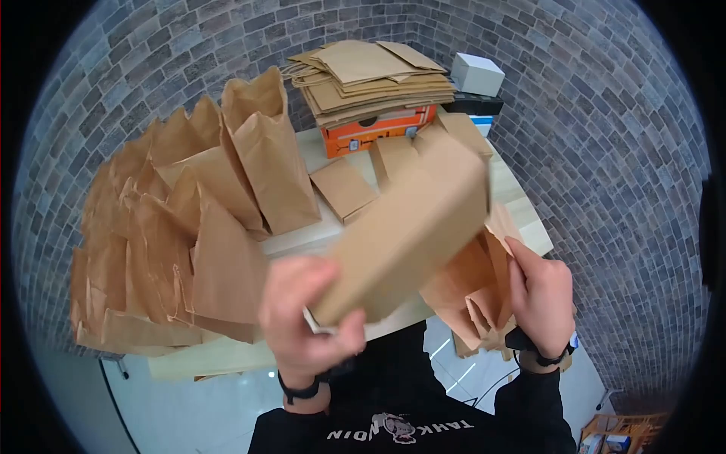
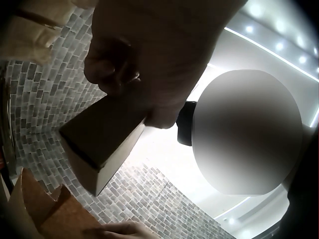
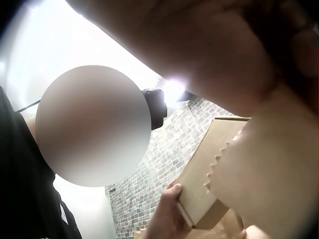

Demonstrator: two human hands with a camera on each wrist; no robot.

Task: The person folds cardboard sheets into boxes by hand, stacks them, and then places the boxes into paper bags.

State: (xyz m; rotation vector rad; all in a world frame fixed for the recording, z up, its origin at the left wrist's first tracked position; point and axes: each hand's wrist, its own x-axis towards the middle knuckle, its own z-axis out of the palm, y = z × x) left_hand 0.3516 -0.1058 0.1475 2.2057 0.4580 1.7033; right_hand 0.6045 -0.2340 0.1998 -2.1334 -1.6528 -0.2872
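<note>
My left hand grips a long brown cardboard box by its near end. The box is blurred and slants up to the right over the table, its far end above an open brown paper bag. On the right, my right hand pinches that bag's rim between thumb and fingers. Seen from the left wrist, the box points down toward the bag. The right wrist view has the bag's jagged paper edge close up, with the box behind it.
Several upright paper bags crowd the table's left side. Flat folded bags are stacked on an orange shoe box at the back. Small cardboard boxes lie in front of it. A white box stands back right, near the brick wall.
</note>
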